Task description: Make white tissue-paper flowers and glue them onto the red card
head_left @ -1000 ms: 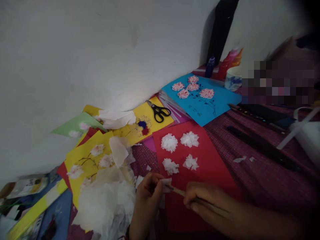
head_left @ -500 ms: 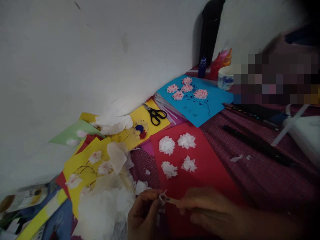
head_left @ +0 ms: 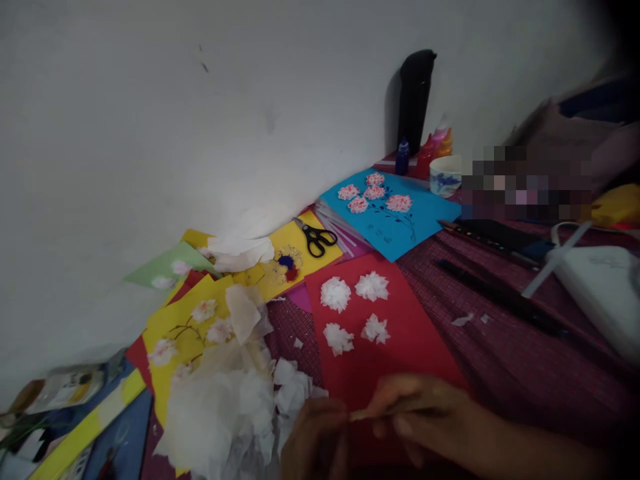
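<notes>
My right hand [head_left: 425, 413] grips a thin wooden stick [head_left: 361, 415], its tip pointing left over the lower part of a red sheet [head_left: 380, 373]. The fingertips of my left hand [head_left: 315, 437] are pinched together at the stick's tip; what they hold is too dark and blurred to make out. Four crumpled white tissue flowers [head_left: 335, 294] sit on the upper part of the red sheet. Beside my left hand lies a heap of white tissue pieces [head_left: 215, 407].
Black scissors [head_left: 316, 239] rest on yellow paper near red and blue paint [head_left: 287, 263]. Behind are a blue sheet with pink flowers [head_left: 400, 230], paint bottles [head_left: 403, 157] and a cup [head_left: 445, 176]. A dark pen-like object [head_left: 500, 297] and a white case [head_left: 600, 293] lie right.
The view has shifted, so the background sits lower in it. Both hands remain together at the stick's tip; the white scrap seen there before is no longer visible.
</notes>
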